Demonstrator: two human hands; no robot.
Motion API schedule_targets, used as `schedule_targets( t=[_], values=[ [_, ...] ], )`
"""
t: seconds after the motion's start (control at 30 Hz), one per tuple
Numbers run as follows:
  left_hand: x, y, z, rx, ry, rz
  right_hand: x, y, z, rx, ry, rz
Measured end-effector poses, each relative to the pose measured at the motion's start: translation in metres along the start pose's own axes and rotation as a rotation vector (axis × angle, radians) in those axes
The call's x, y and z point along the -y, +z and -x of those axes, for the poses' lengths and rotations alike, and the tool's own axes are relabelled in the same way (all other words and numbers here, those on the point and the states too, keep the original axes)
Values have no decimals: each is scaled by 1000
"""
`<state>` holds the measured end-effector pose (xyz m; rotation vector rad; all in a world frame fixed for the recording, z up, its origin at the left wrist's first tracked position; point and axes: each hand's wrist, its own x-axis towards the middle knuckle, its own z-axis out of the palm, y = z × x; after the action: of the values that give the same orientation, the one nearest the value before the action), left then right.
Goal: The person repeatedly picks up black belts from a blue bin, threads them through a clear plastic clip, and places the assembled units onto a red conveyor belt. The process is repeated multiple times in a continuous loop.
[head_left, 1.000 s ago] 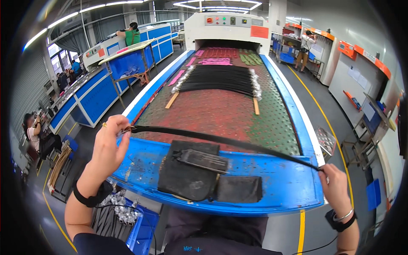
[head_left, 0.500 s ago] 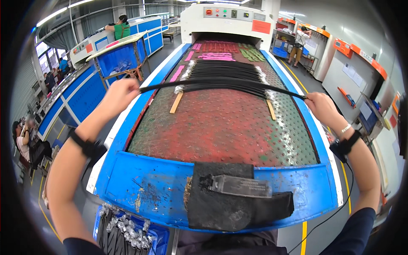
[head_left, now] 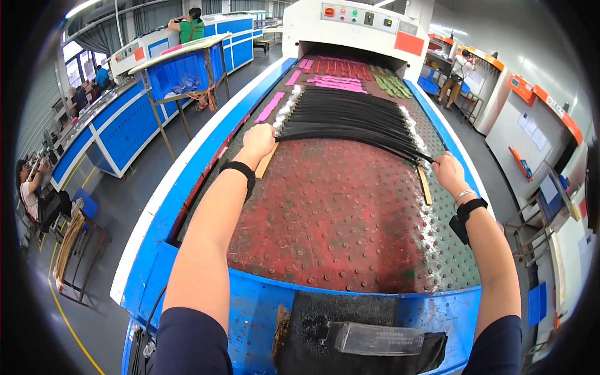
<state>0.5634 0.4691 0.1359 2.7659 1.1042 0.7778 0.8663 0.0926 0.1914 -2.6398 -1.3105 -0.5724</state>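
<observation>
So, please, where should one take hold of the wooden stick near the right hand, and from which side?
I would pinch the wooden stick by its near end, across its narrow width, coming from the near side: this end lies bare on the belt, while the far part seems hidden beneath the black straps.

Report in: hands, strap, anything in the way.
Left hand, right hand gripping black strap, one end each. Strap along near edge of laid-out straps. No obstruction visible.
</observation>
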Motion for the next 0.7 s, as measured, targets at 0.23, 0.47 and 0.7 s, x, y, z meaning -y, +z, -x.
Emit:
schedule_targets(
  t=[0.23,0.47,0.7],
  values=[
    [5,33,-4,-18,-5,43,-8,28,-4,-17,-53,-9],
    [23,43,-14,-45,3,42,0,39,-10,72,7,0],
    [26,46,-18,-44,71,62,-11,66,-19,49,61,-30]
  ],
)
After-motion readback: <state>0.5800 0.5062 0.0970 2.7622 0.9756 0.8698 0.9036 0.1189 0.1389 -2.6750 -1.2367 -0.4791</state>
